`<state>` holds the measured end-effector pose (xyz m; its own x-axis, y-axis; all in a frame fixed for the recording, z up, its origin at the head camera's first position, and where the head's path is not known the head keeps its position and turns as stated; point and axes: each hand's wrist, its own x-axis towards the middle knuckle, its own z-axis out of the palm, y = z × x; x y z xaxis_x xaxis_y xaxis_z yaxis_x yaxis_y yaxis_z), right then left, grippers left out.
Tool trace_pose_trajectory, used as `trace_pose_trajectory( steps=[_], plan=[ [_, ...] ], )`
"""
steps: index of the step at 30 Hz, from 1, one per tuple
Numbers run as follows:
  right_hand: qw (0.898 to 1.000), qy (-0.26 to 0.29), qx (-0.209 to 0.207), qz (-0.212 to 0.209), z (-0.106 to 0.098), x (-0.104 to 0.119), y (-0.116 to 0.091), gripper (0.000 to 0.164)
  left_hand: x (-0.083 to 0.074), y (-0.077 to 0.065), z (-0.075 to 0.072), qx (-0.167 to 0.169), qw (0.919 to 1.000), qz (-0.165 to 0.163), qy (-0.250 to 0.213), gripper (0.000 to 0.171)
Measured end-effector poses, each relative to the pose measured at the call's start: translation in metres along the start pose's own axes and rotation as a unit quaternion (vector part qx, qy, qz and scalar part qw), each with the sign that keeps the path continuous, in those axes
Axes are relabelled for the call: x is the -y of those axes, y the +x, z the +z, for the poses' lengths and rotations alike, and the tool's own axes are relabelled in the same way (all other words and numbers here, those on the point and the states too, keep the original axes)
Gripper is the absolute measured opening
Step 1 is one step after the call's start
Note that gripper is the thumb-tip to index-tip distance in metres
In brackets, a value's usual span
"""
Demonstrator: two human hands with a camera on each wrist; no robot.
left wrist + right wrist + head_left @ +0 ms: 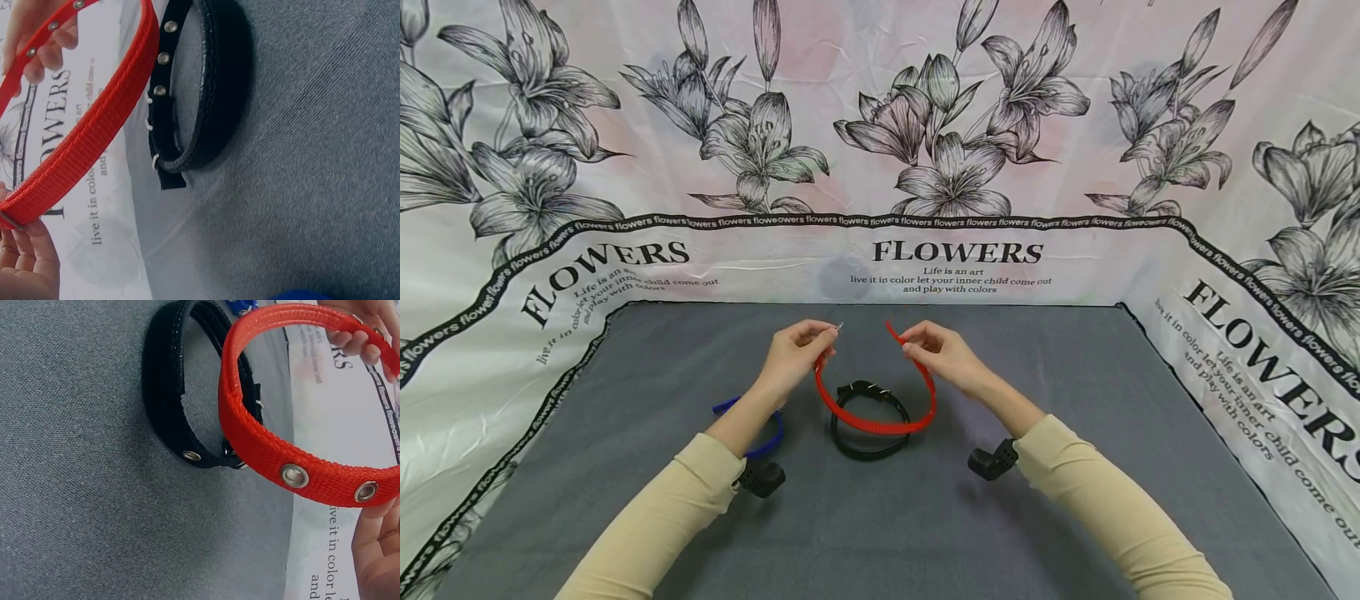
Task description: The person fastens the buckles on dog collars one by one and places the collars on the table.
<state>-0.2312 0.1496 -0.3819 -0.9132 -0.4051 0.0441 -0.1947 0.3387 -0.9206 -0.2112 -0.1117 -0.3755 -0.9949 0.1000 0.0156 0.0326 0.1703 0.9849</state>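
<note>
"FLOWERS" on floral backdrop (880,167)

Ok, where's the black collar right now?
In the head view the black collar lies buckled on the grey mat at centre, under the red collar held up between the left hand and right hand; the blue collar lies to its left.

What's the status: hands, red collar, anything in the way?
Left hand pinches buckle end, right hand the holed end. Red webbing collar open, held above black collar. Nothing obstructing.
</note>
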Motion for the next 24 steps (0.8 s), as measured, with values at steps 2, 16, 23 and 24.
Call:
trace_pose_trajectory(
  steps=[2, 16, 23, 24],
  plan=[
    [1.0, -0.004, 0.007, 0.007, 0.001, 0.001, 0.0, 0.029, 0.0, 0.0, 0.003, 0.005, 1.0, 0.001, 0.004, 0.029],
    [0.998, -0.023, 0.059, -0.01, 0.012, 0.03, -0.014, 0.021, -0.001, -0.002, 0.017, 0.026, 0.9983, 0.02, 0.048, 0.027],
    [0.997, -0.035, 0.068, -0.013, 0.017, 0.032, -0.014, 0.023, 0.002, -0.003, 0.021, 0.04, 0.9962, 0.032, 0.071, 0.026],
    [0.997, -0.035, 0.068, -0.014, 0.018, 0.032, -0.014, 0.022, 0.002, -0.003, 0.021, 0.04, 0.9961, 0.033, 0.072, 0.026]
  ],
)
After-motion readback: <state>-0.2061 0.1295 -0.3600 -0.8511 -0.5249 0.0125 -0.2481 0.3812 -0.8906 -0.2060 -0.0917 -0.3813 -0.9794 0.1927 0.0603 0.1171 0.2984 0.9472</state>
